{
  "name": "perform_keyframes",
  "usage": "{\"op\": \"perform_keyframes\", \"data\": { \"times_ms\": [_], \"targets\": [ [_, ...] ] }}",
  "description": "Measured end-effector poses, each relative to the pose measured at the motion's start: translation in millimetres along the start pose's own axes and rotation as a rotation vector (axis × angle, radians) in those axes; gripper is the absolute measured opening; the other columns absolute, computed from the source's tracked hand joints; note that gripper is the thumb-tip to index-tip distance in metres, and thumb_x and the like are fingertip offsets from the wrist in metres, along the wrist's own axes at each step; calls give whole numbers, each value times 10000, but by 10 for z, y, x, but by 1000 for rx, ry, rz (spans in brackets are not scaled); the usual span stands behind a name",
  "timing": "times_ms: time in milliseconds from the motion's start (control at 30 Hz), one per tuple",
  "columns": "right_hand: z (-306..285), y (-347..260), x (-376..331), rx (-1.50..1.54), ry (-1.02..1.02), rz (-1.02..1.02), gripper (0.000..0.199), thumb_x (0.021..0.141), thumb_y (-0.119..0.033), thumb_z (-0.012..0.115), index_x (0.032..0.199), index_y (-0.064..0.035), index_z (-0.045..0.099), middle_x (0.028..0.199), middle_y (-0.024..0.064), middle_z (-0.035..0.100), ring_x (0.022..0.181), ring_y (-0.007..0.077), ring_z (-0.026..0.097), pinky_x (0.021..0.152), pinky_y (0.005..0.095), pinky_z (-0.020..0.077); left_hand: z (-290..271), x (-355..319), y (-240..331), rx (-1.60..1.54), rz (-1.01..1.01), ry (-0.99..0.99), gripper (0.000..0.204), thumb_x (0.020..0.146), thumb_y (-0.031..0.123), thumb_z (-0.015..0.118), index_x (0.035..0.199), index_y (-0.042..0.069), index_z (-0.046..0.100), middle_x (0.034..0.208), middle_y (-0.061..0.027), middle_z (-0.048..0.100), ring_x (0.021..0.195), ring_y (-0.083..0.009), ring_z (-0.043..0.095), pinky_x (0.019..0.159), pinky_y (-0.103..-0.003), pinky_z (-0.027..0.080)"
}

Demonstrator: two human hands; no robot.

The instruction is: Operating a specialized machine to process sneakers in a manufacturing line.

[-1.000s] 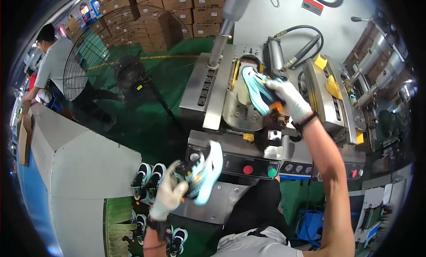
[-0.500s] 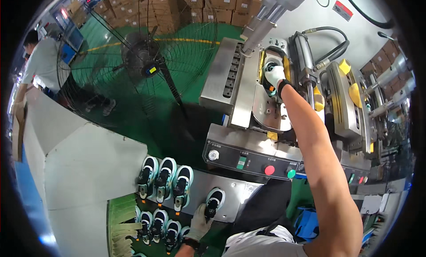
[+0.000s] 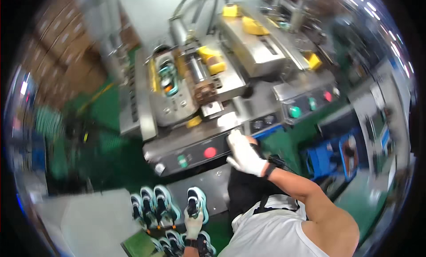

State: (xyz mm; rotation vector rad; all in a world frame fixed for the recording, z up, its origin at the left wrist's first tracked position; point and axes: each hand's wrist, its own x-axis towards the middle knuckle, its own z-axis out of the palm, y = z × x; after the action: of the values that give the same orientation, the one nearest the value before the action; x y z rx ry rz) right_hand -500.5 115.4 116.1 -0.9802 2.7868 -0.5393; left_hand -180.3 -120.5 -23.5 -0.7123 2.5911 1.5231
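Note:
In its white glove, my left hand [image 3: 193, 224] grips the heel end of a black, white and mint-green sneaker [image 3: 196, 199] on the metal ledge. My right hand [image 3: 245, 155], gloved too, reaches the front control panel [image 3: 191, 156] with fingers stretched and thumb apart, holding nothing. It covers the panel's right part, so whether a fingertip presses a button there is hidden. Another sneaker [image 3: 167, 77] sits in the press's metal holder [image 3: 175, 113], with an orange tab at its near end; no hand touches it.
Several matching sneakers [image 3: 163, 201] stand in a row left of my left hand, with more below. A second press [image 3: 255, 48] with yellow pads stands to the right. Blue bins [image 3: 321, 161] lie right of my body. A pale board [image 3: 97, 217] is at lower left.
My right hand has left the sneaker in the press and come back to the control panel. My left hand still grips its sneaker. The whole view has swung to the right.

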Motion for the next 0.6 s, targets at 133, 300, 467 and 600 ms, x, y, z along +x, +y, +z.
{"op": "perform_keyframes", "data": {
  "times_ms": [133, 300, 467, 600],
  "targets": [
    [585, 454, -276, 116, 145, -163, 766, 887, -267, 646, 1507, 32, 310, 1523, 321, 309, 1449, 435, 283, 1192, 480, 231, -94, 194, 1002, -183, 65, -180, 538, 844, -6, 652, 1367, -17, 523, 1217, -120, 634, 1098, -210, 607, 942, -334, 489],
    [-214, 472, -1440, 658, 359, -94, 917, 869, -305, 710, 1564, -9, 190, 1609, 265, 170, 1498, 454, 140, 1216, 526, 149, 487, 351, 2540, -273, 123, -362, 605, 891, 29, 606, 1470, -4, 434, 1407, -147, 531, 1261, -225, 524, 1063, -368, 421],
    [-347, 562, -2559, 452, 512, 121, 970, 789, -263, 771, 1556, -35, 222, 1619, 234, 120, 1489, 468, 153, 1202, 547, 214, 1825, 336, 3783, -414, 388, -513, 573, 899, 46, 696, 1404, -25, 435, 1313, -129, 568, 1175, -216, 561, 1011, -363, 457],
    [-811, 1155, -2932, 207, 1239, 551, 840, 821, -85, 727, 1525, -19, 273, 1511, 188, 343, 1416, 385, 329, 1138, 516, 338, 2615, 37, 4572, -290, 697, -1018, 673, 839, 66, 675, 1430, -70, 383, 1401, -203, 474, 1273, -283, 498, 1071, -384, 402]
  ]
}}
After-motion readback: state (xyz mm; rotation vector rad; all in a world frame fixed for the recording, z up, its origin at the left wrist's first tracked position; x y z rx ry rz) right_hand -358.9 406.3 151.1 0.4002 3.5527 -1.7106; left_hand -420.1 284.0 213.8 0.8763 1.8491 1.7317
